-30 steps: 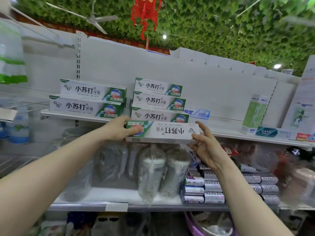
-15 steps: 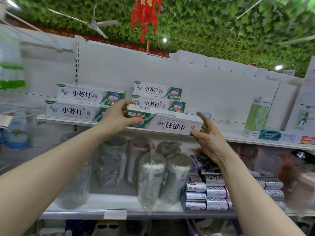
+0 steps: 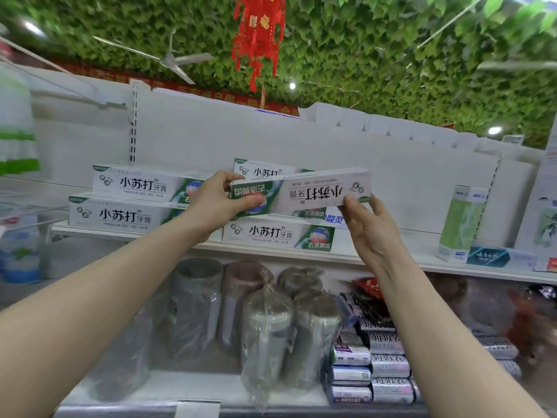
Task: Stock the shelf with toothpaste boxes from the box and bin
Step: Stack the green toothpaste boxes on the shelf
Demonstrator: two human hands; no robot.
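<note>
I hold a white and green toothpaste box (image 3: 313, 193) upside down, tilted with its right end higher, in front of the middle stack on the upper shelf (image 3: 391, 257). My left hand (image 3: 220, 200) grips the box's left end, thumb on the front. My right hand (image 3: 366, 224) pinches its lower right corner from below. Behind the held box stands a stack of like boxes, its bottom box (image 3: 277, 236) and part of a top box (image 3: 262, 170) showing. Two more boxes (image 3: 132, 200) are stacked at the left.
An upright green carton (image 3: 459, 224) and a teal box (image 3: 494, 256) stand at the shelf's right. The lower shelf holds plastic-wrapped cups (image 3: 265, 330) and stacked small boxes (image 3: 370, 369). A white back panel (image 3: 331, 146) rises behind the upper shelf.
Both hands have raised the upside-down box from below the shelf edge to the height of the stack's upper boxes, and its right end has tilted upward.
</note>
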